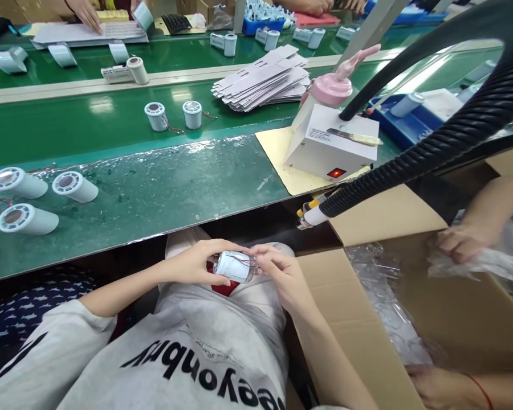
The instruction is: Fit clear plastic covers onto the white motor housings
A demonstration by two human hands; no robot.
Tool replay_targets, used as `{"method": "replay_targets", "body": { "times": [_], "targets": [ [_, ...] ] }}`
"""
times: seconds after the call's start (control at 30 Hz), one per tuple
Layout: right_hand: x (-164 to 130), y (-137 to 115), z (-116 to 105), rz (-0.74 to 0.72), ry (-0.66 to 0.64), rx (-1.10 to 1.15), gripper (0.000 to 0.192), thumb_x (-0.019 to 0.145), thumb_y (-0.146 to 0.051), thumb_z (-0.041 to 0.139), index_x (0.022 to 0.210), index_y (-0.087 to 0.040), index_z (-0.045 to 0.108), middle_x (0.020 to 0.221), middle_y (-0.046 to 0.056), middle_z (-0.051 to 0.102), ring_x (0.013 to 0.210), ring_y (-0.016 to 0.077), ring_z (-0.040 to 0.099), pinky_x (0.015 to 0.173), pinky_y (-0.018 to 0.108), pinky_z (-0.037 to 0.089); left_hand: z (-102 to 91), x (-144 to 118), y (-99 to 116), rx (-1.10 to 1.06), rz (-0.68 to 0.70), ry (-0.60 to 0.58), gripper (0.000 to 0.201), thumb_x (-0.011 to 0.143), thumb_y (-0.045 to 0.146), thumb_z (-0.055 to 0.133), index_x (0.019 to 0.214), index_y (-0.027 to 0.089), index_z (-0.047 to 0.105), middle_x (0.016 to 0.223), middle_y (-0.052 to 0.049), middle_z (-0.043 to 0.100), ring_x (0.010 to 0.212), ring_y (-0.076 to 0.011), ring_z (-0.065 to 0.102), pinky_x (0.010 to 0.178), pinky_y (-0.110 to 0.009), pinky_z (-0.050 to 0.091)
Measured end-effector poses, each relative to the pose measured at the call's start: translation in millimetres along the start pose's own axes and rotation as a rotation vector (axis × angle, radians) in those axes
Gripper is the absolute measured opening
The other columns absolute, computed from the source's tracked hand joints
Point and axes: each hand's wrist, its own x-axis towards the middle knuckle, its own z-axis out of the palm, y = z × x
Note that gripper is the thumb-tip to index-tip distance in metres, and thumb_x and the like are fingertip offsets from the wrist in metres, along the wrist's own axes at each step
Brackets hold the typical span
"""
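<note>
Below the table edge, over my lap, both my hands hold one small white cylinder [236, 266] with thin red wires and a clear wrap. My left hand [194, 263] grips its left end. My right hand [277, 272] pinches its right end with the fingertips. Three similar white cylinders [25, 219] lie on their sides on the green table at the left.
Two upright cylinders [174, 115] stand on the green belt, behind them a stack of flat cardboard [263, 80]. A white box machine [331, 142] and black hose [431, 148] sit at right. Another person's hands [464, 242] reach into a large carton [367, 336] with plastic bags.
</note>
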Motion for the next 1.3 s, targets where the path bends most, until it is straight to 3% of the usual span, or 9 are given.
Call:
{"method": "replay_targets", "body": {
  "times": [0.1, 0.17, 0.33, 0.5, 0.6, 0.73, 1.03, 1.3],
  "targets": [
    [-3.3, 0.2, -3.5, -0.115, -0.115, -0.079, 0.029, 0.081, -0.055, 0.082, 0.091, -0.028, 0.082, 0.124, 0.010, 0.074, 0.118, 0.0310, 0.068, 0.097, 0.046, 0.059, 3.2, 0.3, -0.5, -0.228, -0.100, 0.051, 0.068, 0.077, 0.038, 0.084, 0.138, 0.020, 0.060, 0.129, -0.014, 0.067, 0.108, -0.0253, 0.068, 0.085, -0.034, 0.058],
    [-7.5, -0.4, -5.2, -0.225, -0.142, -0.253, 0.036, 0.079, -0.042, 0.088, 0.111, -0.030, 0.079, 0.134, 0.010, 0.071, 0.126, 0.0310, 0.066, 0.105, 0.047, 0.056, 4.6, -0.1, -2.1, -0.368, -0.140, 0.059, 0.070, 0.076, 0.040, 0.085, 0.138, 0.019, 0.060, 0.124, -0.014, 0.069, 0.099, -0.0216, 0.069, 0.082, -0.032, 0.057],
    [-15.9, -3.9, -8.6, -0.365, -0.142, -0.423, 0.031, 0.088, -0.029, 0.080, 0.117, -0.026, 0.073, 0.138, 0.011, 0.069, 0.128, 0.0285, 0.066, 0.106, 0.042, 0.056, 2.8, -2.4, 1.2, -0.407, -0.149, 0.007, 0.077, 0.076, 0.044, 0.085, 0.144, 0.022, 0.056, 0.123, -0.012, 0.070, 0.090, -0.0184, 0.069, 0.076, -0.029, 0.056],
    [-18.1, -9.4, -9.7, -0.275, -0.143, -0.374, 0.033, 0.088, -0.041, 0.079, 0.115, -0.025, 0.071, 0.130, 0.011, 0.073, 0.125, 0.0310, 0.068, 0.106, 0.045, 0.056, -3.3, -2.8, 10.7, -0.190, -0.011, -0.030, 0.078, 0.076, 0.044, 0.086, 0.146, 0.026, 0.057, 0.143, -0.015, 0.064, 0.119, -0.0299, 0.066, 0.090, -0.038, 0.058],
    [-18.6, -9.3, -8.6, -0.194, -0.134, -0.298, 0.038, 0.086, -0.046, 0.081, 0.116, -0.025, 0.071, 0.122, 0.011, 0.075, 0.114, 0.0309, 0.073, 0.099, 0.045, 0.061, -5.8, -2.9, 12.2, -0.123, 0.071, -0.029, 0.075, 0.077, 0.043, 0.085, 0.145, 0.028, 0.058, 0.148, -0.014, 0.061, 0.130, -0.0320, 0.062, 0.100, -0.043, 0.056],
    [-18.4, -8.5, -5.7, -0.110, -0.147, -0.125, 0.040, 0.085, -0.045, 0.082, 0.118, -0.026, 0.070, 0.123, 0.009, 0.073, 0.102, 0.0254, 0.075, 0.088, 0.038, 0.065, -7.1, -3.7, 12.4, -0.090, 0.126, -0.029, 0.073, 0.079, 0.040, 0.085, 0.146, 0.029, 0.058, 0.148, -0.013, 0.061, 0.135, -0.0316, 0.059, 0.110, -0.046, 0.050],
    [-16.2, -10.9, -4.0, 0.069, -0.164, -0.005, 0.046, 0.084, -0.057, 0.078, 0.115, -0.025, 0.066, 0.116, 0.009, 0.070, 0.100, 0.0235, 0.070, 0.082, 0.035, 0.063, -6.9, -5.9, 11.2, -0.059, 0.169, -0.018, 0.073, 0.078, 0.037, 0.086, 0.145, 0.030, 0.058, 0.150, -0.012, 0.060, 0.139, -0.0303, 0.056, 0.118, -0.049, 0.044],
    [-11.6, -4.6, 2.1, 0.178, -0.140, 0.168, 0.050, 0.080, -0.066, 0.075, 0.106, -0.025, 0.063, 0.092, 0.004, 0.069, 0.082, 0.0202, 0.069, 0.065, 0.029, 0.061, -7.5, -5.3, 10.7, -0.042, 0.172, -0.031, 0.072, 0.080, 0.037, 0.084, 0.146, 0.030, 0.057, 0.151, -0.013, 0.059, 0.139, -0.0306, 0.056, 0.118, -0.050, 0.044]
  ]
}}
